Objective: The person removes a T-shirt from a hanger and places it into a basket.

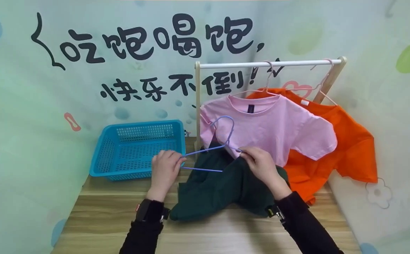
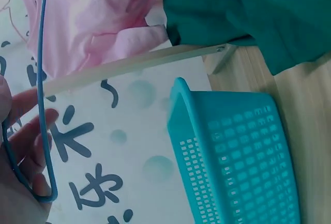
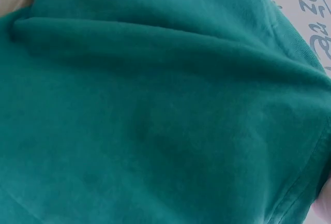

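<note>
My left hand grips the left end of a thin blue clothes hanger, its hook upward. In the left wrist view the fingers curl about the hanger's bent end. With my right hand I pinch the edge of a dark green garment by the hanger's right arm. The hanger's right part goes behind or into the cloth; its far end is hidden. Green cloth fills most of the right wrist view, with a bit of finger at the edge. The garment drapes down toward the wooden table.
Behind my hands stands a clothes rack with a white rail. A pink T-shirt and an orange T-shirt hang there on pink hangers. A blue plastic basket sits left on the wooden table. Printed cloth walls surround it.
</note>
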`<state>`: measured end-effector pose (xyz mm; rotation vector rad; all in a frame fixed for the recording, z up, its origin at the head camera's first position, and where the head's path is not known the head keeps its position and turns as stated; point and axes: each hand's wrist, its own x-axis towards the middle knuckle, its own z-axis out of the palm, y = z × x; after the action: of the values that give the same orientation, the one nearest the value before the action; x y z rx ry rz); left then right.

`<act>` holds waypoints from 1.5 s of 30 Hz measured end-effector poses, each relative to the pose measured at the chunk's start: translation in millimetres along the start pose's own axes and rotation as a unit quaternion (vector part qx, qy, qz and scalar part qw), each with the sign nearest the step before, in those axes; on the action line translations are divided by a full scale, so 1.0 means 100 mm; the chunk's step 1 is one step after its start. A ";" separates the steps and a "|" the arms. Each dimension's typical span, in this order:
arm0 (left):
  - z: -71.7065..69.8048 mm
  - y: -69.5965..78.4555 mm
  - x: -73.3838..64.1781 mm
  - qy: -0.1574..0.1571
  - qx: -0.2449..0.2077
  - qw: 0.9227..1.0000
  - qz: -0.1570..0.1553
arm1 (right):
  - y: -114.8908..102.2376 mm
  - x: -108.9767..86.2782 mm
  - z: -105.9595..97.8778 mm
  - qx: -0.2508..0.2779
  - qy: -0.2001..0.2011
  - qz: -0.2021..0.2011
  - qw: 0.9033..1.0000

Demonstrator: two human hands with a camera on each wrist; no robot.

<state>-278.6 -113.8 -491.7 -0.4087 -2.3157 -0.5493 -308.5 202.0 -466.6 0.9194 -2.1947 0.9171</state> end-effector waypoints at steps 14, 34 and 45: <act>-0.07 -0.24 -0.17 0.023 -0.010 0.997 -0.070 | 0.30 -0.08 0.07 0.002 0.008 0.032 0.999; -0.20 -0.55 -0.42 0.082 -0.020 0.991 -0.105 | 0.60 -0.32 0.00 0.057 0.025 0.161 0.985; -0.01 -0.30 -0.32 0.071 -0.028 0.995 -0.068 | 0.37 -0.27 -0.29 0.079 -0.025 0.031 0.996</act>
<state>-268.8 -144.7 -521.3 -0.2314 -2.2058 -0.6885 -313.9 253.6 -482.9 0.9612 -2.2283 1.1216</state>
